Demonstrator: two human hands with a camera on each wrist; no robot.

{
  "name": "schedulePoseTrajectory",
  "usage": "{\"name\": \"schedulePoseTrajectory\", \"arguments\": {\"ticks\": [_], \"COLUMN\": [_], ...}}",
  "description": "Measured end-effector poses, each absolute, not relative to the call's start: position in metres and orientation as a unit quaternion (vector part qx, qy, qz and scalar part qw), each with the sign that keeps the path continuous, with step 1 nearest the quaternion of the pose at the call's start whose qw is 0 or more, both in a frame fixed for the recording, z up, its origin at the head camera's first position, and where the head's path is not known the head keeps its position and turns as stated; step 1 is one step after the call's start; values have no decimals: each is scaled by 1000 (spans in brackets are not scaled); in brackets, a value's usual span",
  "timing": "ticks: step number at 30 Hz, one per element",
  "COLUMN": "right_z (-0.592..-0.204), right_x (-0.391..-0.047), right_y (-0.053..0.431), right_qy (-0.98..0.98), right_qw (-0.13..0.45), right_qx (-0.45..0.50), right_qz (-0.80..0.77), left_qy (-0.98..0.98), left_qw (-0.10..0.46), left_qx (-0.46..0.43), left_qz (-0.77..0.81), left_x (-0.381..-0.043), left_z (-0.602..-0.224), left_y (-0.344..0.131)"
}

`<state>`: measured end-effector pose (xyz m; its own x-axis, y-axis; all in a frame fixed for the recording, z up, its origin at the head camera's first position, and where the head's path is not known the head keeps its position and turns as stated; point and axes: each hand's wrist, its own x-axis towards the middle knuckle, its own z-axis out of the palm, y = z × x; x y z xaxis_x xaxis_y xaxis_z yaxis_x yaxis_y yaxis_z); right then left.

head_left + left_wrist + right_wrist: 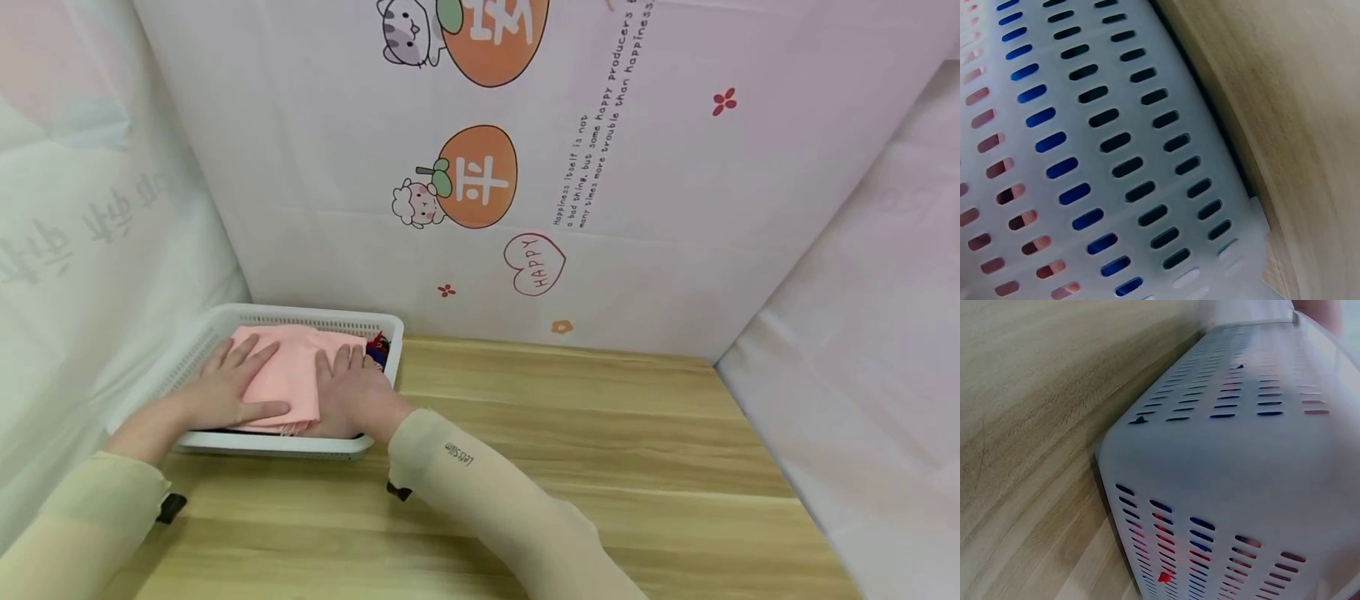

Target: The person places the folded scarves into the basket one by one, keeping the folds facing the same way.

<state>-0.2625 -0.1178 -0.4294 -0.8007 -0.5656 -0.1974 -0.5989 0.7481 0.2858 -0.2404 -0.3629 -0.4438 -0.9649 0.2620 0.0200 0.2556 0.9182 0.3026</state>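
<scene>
A folded pink fringed cloth, perhaps a scarf, lies in a white perforated plastic basket. Spread fingers of my left hand rest flat on the cloth's left part. My right hand lies on its right side, fingers extended, with the palm near the basket's front right corner. Red and dark blue fabric peeks out at the right beneath the pink cloth. Through the slots of the basket wall, blue and pink show in the left wrist view. In the right wrist view, red tufts poke through the slots.
The basket stands on a wood-grain table, toward its back left. A white printed sheet rises behind the table, with white sheets at left and right. Small black pieces show below both sleeve cuffs.
</scene>
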Motion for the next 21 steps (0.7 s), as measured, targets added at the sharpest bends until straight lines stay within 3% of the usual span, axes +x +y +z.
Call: {"name": "schedulePoseTrajectory", "arguments": {"ticks": [21], "right_z": [-423], "right_x": [-265], "right_y": [-97], "right_qy": [937], "right_qw": [20], "right_qx": [-337], "right_qz": [93], "left_qy": [983], "left_qw": [13], "left_qx": [118], "left_qz": [140], "left_x": [-237], "left_z": [-432], "left_y": [-358]}}
